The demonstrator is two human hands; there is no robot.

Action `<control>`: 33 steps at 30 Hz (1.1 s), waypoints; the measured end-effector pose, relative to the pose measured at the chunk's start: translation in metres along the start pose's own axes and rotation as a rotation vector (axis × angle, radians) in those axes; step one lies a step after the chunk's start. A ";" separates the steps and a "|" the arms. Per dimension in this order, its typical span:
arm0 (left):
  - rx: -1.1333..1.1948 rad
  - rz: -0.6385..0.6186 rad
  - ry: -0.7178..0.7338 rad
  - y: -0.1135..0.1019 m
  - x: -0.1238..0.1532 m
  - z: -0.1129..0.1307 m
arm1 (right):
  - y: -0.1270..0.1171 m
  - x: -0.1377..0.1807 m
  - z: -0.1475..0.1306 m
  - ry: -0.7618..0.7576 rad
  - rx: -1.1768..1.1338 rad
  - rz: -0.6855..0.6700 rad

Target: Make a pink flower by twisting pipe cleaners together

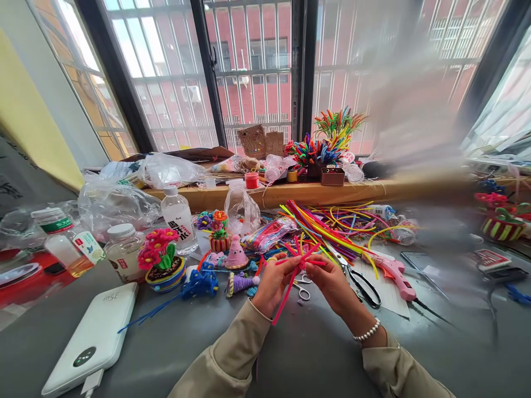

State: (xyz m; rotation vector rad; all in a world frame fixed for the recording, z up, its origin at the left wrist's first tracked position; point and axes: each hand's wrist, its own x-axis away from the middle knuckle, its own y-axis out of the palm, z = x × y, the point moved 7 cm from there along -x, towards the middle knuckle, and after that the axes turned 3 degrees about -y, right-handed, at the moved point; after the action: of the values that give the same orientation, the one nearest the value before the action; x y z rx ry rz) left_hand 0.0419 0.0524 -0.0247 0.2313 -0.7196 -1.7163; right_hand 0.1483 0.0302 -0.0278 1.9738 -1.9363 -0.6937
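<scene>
Between both hands, above the grey table, is a pink pipe-cleaner flower (302, 258) with several arms radiating from its middle and one long end hanging down toward me. My left hand (271, 281) pinches it from the left side. From the right, my right hand (332, 281) grips another arm with thumb and fingers. Just beneath, small scissors (304, 291) lie partly hidden by the hands. Larger black-handled scissors (365, 286) rest right of my right hand, beside a pink glue gun (392, 273). Purple and pink knitted figures (237, 254) stand left of my left hand.
Loose coloured pipe cleaners (319, 224) spread across the back of the table. At left are a white power bank (97, 331), a potted pink flower (166, 276), blue pipe-cleaner flowers (201, 283) and a water bottle (179, 221). A wooden ledge (199, 196) runs below the windows.
</scene>
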 end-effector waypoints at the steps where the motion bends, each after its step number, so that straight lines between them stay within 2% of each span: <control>1: 0.019 -0.006 -0.018 0.001 0.000 -0.002 | 0.000 0.000 -0.002 -0.032 0.033 -0.003; 6: 0.087 0.023 -0.071 0.002 0.004 -0.007 | -0.002 -0.002 -0.015 -0.169 0.148 -0.009; 10: 0.051 0.019 -0.051 0.001 0.003 -0.006 | -0.006 -0.003 -0.013 -0.139 0.171 0.022; 15: 0.000 0.014 -0.006 -0.002 0.000 -0.004 | -0.009 -0.004 -0.015 -0.179 0.241 0.048; 26: -0.124 0.061 0.047 -0.003 0.003 0.007 | -0.007 -0.001 -0.018 -0.196 0.309 0.035; 33: -0.145 -0.010 0.030 -0.001 0.002 0.006 | -0.005 0.000 -0.023 -0.195 0.305 0.012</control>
State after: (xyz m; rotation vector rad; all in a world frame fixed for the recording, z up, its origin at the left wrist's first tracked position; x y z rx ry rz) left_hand 0.0373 0.0525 -0.0197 0.1595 -0.5703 -1.7624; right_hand 0.1648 0.0274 -0.0118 2.1348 -2.2845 -0.6402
